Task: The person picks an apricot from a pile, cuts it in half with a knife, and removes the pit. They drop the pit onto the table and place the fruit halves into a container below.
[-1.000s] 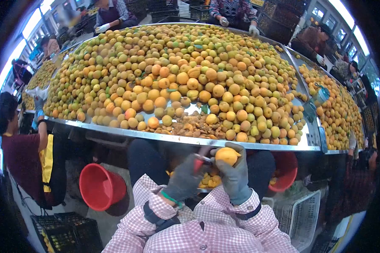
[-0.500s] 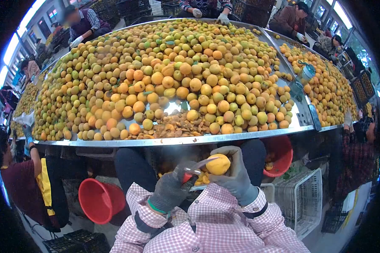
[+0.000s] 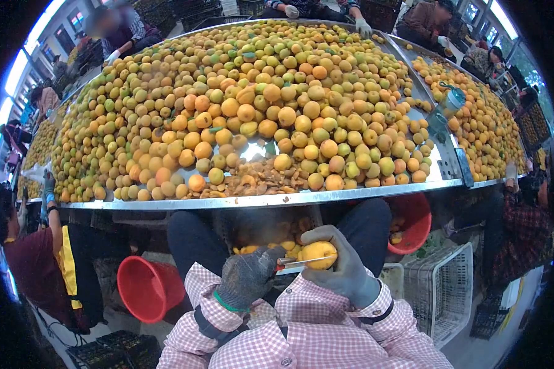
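Observation:
My left hand, in a dark grey glove with a green cuff edge, is closed around the red handle of a small knife. The knife's thin blade lies across a yellow apricot. That apricot sits in the curled fingers of my right hand, which wears a lighter grey glove. Below the table edge, between my knees, cut apricot pieces fill a container that my hands partly cover.
A metal-rimmed table bears a large heap of apricots, with brown scraps near its front edge. Red buckets flank my legs. A grey crate stands at right. Gloved co-workers sit around the table; a bottle lies along the divider.
The knife blade has gone from the apricot's upper side to level across its middle. Both hands have shifted slightly. Across the table, a co-worker's gloved hand has moved right.

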